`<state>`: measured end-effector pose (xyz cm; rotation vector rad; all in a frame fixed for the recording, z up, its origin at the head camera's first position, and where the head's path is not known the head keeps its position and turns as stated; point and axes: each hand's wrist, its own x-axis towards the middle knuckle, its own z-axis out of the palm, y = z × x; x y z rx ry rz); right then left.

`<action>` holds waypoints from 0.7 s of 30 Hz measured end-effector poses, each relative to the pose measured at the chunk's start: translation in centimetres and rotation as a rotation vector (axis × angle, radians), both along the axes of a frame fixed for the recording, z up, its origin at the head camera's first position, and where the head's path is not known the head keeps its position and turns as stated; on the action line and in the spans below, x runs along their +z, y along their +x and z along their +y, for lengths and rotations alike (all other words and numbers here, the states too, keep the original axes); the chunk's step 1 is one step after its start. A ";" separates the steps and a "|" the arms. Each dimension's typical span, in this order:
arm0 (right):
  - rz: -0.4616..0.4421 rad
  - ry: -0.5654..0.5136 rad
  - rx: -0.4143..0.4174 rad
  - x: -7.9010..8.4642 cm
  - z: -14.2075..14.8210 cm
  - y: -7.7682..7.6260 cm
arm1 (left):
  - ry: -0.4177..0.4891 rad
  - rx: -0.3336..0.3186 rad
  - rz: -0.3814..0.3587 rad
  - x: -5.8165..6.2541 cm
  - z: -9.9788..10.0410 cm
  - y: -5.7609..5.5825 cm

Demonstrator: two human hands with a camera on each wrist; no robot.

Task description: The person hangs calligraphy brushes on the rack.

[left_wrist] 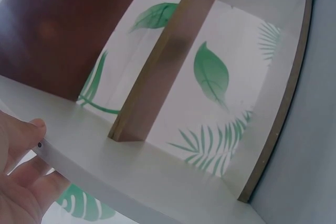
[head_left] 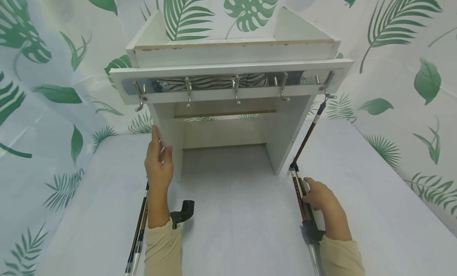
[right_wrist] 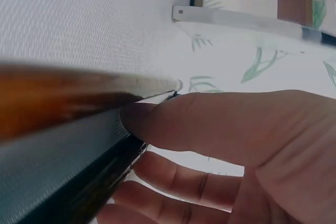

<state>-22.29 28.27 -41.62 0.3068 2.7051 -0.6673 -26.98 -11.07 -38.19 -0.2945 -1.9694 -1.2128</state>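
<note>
A white wooden hook shelf [head_left: 233,53] stands on the pale surface, with several metal coat hooks [head_left: 236,89] along its front rail. My left hand [head_left: 158,166] holds the front edge of its left side panel [left_wrist: 100,174]; thumb and fingers lie on opposite sides of the board. At the right, a folding walking stick [head_left: 308,139] runs from the end hook down to its folded sections [head_left: 298,190]. My right hand [head_left: 323,196] pinches one dark section [right_wrist: 86,182] between thumb and fingers. A brown section [right_wrist: 63,98] passes beside the thumb.
Beside my left forearm lie more dark stick sections [head_left: 140,232] and a black angled handle [head_left: 185,210]. Another black handle [head_left: 312,231] is by my right wrist. Leaf-printed cloth [head_left: 410,69] surrounds the pale surface [head_left: 232,228]. Inside the shelf runs a brown-edged board [left_wrist: 157,66].
</note>
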 end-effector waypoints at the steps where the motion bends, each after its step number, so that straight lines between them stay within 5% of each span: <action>1: 0.001 0.001 0.000 0.0 -0.1 0.0 | -0.004 0.005 -0.003 0.0 0.0 0.0; 13: 0.006 -0.001 0.029 0.0 0.1 0.1 | 0.002 -0.006 -0.034 0.0 0.0 -0.2; 21: 0.100 0.027 0.070 1.4 0.9 0.5 | 0.003 -0.020 -0.005 0.0 0.1 0.1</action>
